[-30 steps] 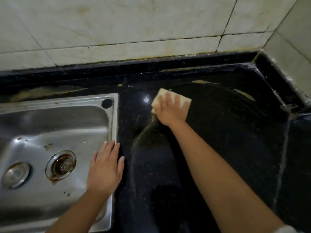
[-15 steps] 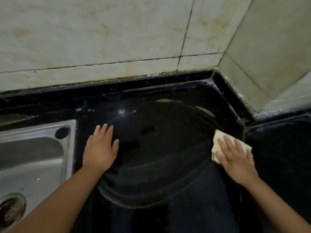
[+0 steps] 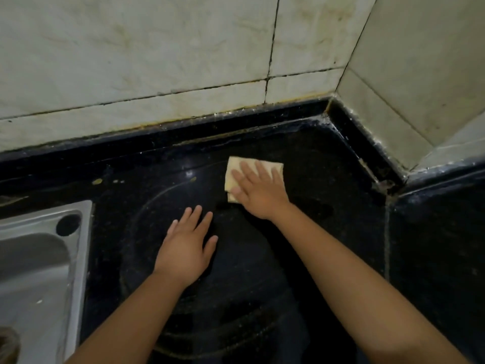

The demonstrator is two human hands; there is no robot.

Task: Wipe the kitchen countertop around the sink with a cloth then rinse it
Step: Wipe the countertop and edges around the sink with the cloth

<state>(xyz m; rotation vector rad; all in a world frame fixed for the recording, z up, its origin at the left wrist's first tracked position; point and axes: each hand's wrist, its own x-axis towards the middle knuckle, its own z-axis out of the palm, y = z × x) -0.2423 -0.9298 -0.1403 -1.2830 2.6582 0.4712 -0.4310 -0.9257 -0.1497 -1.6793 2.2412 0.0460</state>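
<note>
We look down at a dark stone table (image 3: 315,258) set into a tiled corner. Our right hand (image 3: 258,191) lies flat on a folded pale yellow cloth (image 3: 237,170), fingers straight and slightly spread, pressing it to the surface near the back edge. The cloth pokes out beyond the fingertips and to the left of the hand; its longer side seems to run left to right, along the wall. Our left hand (image 3: 187,245) rests palm down on the bare table, fingers spread, holding nothing, just in front and to the left of the cloth. The right hand is the one on the cloth.

The steel sink (image 3: 39,258) sits well apart at the far left, so rinsing would mean carrying the cloth leftward past the left hand. A few yellowish spots (image 3: 97,181) lie on the table between the cloth and the sink's back corner, near the wall. Faint curved wipe streaks show on the stone. Nothing stands between the cloth and those spots.
</note>
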